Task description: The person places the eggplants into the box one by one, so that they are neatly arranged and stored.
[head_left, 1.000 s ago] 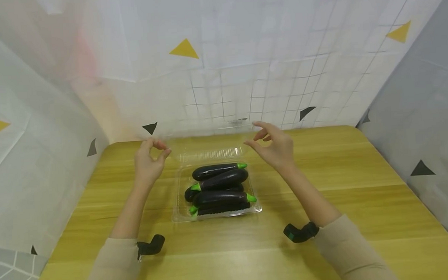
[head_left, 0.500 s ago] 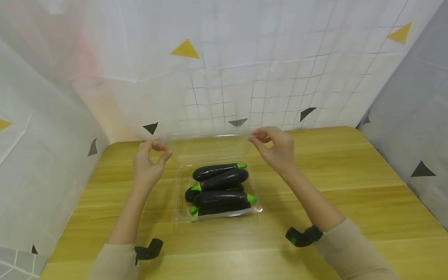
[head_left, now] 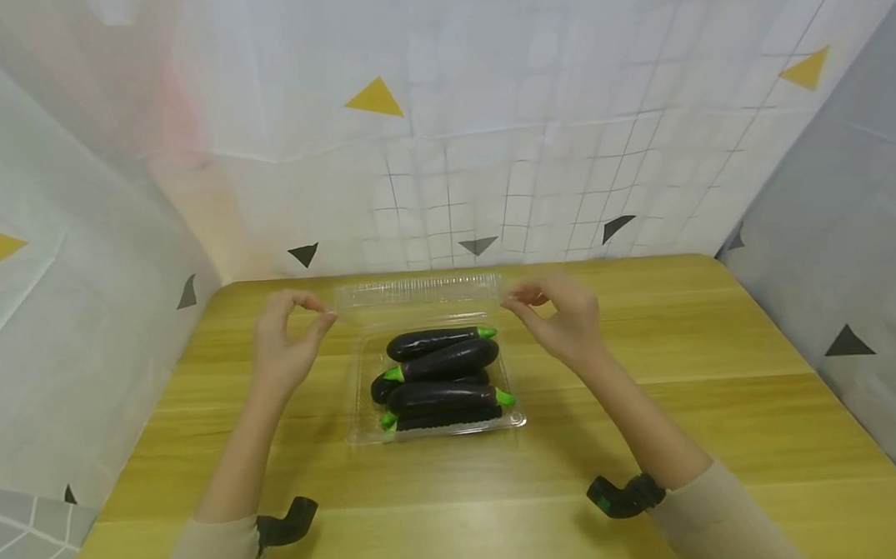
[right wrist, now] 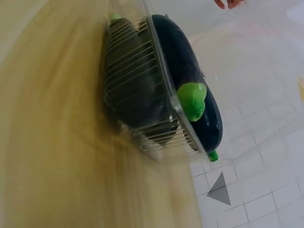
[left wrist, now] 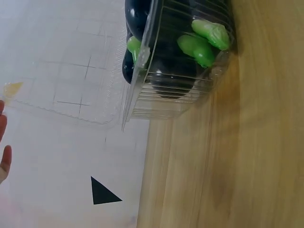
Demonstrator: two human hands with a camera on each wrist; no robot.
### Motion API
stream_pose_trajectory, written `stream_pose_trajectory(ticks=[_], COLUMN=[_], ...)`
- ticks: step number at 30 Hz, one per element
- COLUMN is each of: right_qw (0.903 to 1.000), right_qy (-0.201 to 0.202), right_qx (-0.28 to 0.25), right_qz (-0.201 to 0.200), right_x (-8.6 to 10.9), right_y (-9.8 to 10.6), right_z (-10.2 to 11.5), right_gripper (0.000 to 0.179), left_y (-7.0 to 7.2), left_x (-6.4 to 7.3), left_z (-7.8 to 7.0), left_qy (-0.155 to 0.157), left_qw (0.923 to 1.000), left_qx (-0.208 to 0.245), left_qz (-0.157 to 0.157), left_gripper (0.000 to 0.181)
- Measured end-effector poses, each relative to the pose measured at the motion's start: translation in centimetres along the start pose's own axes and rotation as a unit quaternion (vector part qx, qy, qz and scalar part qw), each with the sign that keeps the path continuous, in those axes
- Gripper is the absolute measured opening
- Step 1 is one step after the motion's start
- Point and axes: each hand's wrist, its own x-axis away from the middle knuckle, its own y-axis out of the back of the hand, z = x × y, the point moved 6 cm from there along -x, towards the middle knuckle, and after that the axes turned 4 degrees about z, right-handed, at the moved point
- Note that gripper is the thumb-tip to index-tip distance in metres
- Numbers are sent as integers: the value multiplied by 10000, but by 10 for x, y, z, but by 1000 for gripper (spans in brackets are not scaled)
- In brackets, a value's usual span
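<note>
A clear plastic clamshell box [head_left: 359,438] stands on the table with several dark eggplants [head_left: 446,396] inside, their stems green. Its lid [head_left: 418,291] stands swung back behind the tray, see-through and hard to trace. My left hand [head_left: 281,345] is at the lid's left edge, thumb and index fingertip a little apart with nothing visible between them; in the left wrist view, its fingers [left wrist: 4,159] show at the border near the lid. My right hand [head_left: 562,316] is by the lid's right edge, thumb and fingers loosely curled. The right wrist view shows the tray's right end.
The wooden table [head_left: 458,512] runs back to a pale sheet wall [head_left: 443,171] marked with triangles and grid lines. Further sheets close in both sides. Black wrist cameras [head_left: 287,522] hang below each forearm.
The lid has swung back and lower. Both hands have moved outward and slightly toward me, away from the lid's edges. Tray and eggplants stay in place.
</note>
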Motion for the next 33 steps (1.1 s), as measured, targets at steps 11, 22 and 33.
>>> stream_pose_trajectory(ticks=[11, 22, 33], right_qw=[9944, 9787, 9625], right_qy=[555, 681, 442], right_qx=[-875, -1261, -808], right_qz=[217, 1469, 2551], right_x=[28, 60, 88], right_y=[1, 1, -13], right_z=[14, 29, 33], right_gripper=[27, 14, 24], left_y=[5, -10, -32], left_x=[34, 73, 100], left_z=[-12, -13, -9], left_qy=[-961, -1946, -2180], left_qw=[9929, 9572, 9305], left_qx=[-303, -1623, -2444], left_qz=[637, 1395, 1643], left_gripper=[24, 35, 33])
